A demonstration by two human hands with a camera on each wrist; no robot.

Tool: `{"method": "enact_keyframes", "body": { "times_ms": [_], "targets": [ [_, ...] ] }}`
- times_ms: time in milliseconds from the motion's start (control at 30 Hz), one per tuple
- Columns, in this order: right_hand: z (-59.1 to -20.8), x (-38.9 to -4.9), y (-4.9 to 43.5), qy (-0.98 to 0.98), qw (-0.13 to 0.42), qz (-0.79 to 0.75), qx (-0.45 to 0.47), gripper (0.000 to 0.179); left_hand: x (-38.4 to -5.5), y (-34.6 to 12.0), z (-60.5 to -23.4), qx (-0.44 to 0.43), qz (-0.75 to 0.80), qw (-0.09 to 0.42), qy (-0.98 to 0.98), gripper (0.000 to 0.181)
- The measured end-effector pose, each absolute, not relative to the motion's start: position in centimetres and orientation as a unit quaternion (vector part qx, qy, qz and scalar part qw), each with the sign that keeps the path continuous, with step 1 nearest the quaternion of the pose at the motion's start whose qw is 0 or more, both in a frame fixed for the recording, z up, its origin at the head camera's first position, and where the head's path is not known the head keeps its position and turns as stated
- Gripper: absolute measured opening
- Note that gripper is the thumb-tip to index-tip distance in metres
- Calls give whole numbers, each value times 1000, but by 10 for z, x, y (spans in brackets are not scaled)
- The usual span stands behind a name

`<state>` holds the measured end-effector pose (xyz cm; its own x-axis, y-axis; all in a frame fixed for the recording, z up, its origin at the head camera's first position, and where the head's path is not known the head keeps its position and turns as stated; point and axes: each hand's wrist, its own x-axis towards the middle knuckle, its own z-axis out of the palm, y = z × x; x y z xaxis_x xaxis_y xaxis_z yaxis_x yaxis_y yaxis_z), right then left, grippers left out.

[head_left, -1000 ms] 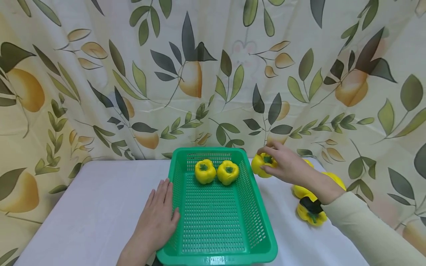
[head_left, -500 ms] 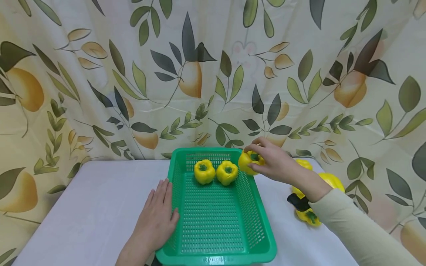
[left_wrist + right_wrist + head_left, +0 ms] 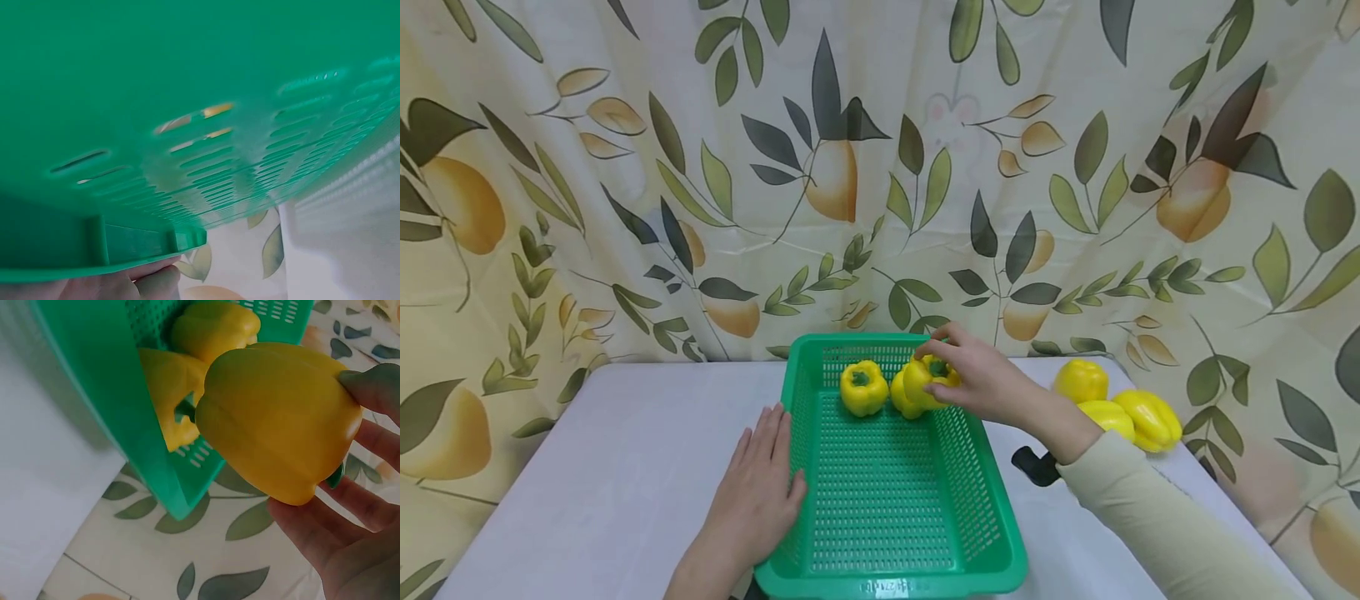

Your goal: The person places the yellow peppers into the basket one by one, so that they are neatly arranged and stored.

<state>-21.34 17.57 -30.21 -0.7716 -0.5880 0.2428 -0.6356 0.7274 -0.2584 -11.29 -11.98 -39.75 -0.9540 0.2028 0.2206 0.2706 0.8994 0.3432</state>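
The right hand [image 3: 981, 379] holds a yellow pepper [image 3: 917, 383] over the green basket [image 3: 887, 585], inside its right rim and toward its far right corner; this grip is grasping, with thumb and fingers about the pepper's sides, and the right wrist view shows its green stem turned toward the palm. The basket lies on the white surface [image 3: 610, 467], its far end at the surface's far edge, well in from the left edge. Within it, near its far end, sit a stem-up pepper [image 3: 863, 388] and, to the right, a second basket pepper [image 3: 904, 400], partly hidden behind the held one; whether these two touch cannot be told. The left hand [image 3: 752, 483] rests against the basket's left rim, its fingers straight and close together, thumb apart, that grip released. Near the surface's far right corner lie three more yellow ones: a rear pepper [image 3: 1081, 381], a middle pepper [image 3: 1108, 417] and a right-hand pepper [image 3: 1150, 421] beside the surface's right edge. A pale sleeve [image 3: 1157, 508] covers the right forearm. Beyond the far edge hangs a curtain [image 3: 880, 167] printed with leaves and fruit.
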Motion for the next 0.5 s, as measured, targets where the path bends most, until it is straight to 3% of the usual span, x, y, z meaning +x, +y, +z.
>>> {"method": "enact_keyframes", "body": {
  "times_ms": [500],
  "targets": [
    [-317, -208, 147, -922, 30, 168, 348, 32, -113, -119, -396, -118, -188, 74, -972, 70]
  ]
}}
